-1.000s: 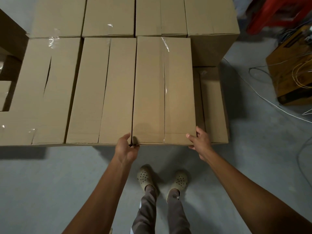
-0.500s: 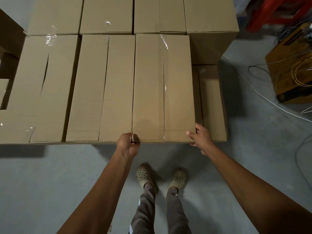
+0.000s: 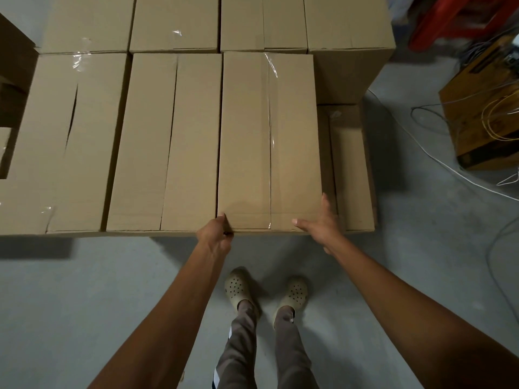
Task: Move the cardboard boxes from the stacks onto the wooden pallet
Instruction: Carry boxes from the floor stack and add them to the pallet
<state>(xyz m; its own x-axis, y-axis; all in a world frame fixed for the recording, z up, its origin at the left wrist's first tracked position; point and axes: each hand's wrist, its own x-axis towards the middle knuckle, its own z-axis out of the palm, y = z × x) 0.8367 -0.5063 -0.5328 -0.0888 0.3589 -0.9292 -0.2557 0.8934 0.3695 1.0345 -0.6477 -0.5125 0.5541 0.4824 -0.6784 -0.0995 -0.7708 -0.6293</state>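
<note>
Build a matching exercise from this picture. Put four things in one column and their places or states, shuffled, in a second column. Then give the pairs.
Column one
1. left hand
2. right hand
3. low box
4. dark yellow box

Column two
A. stands apart on the floor at far right, with wires lying over it
B. grips the near left corner of the taped box
C. sits lower, against the taped box's right side
D. fingers straight along the taped box's near right corner

Pairs: 1-B, 2-D, 3-C, 4-A
</note>
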